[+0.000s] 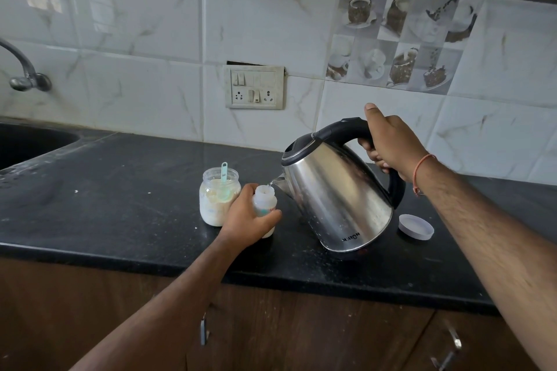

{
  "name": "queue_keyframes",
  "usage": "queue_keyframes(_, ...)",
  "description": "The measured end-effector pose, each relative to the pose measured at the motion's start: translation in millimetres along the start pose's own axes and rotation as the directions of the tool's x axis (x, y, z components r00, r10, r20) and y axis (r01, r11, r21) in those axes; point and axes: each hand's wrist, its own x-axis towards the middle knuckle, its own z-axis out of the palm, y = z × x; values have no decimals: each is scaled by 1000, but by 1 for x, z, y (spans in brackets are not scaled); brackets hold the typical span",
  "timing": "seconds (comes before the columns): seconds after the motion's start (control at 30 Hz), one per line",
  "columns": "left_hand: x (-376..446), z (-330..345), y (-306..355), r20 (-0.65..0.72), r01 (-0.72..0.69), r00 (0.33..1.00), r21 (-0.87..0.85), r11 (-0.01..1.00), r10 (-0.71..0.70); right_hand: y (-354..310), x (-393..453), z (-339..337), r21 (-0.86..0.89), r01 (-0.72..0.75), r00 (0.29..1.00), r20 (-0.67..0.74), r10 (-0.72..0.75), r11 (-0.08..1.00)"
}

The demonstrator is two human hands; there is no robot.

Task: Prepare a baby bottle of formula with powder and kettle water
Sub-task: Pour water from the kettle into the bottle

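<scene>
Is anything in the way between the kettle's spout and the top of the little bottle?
Nothing visible is. The kettle is tilted by the right hand, and its spout sits just above the open mouth of the bottle, which the left hand holds. Water runs straight in.

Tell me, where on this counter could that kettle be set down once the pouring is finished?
Bare black counter lies between the sink and the powder jar, and along the wall behind the jar. It is crowded around the bottle, kettle and loose lid.
</scene>
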Motion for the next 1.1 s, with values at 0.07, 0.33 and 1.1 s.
queue_keyframes(0.07, 0, 0, 2, 3, -1, 1000, 0, 1000, 1, 0, 0, 0, -1, 1, 1000, -1, -1, 1000)
queue_keyframes(0.33, 0, -2, 0, 19, 3, 1000, -44, 999, -2, -1, 0, 1, -9, 6, 1000, 2, -6, 1000)
queue_keyframes(1.1, 0, -3, -3, 41, -38, 998, -36, 999, 40, -1, 0, 2, -11, 2, 1000, 3, -2, 1000)
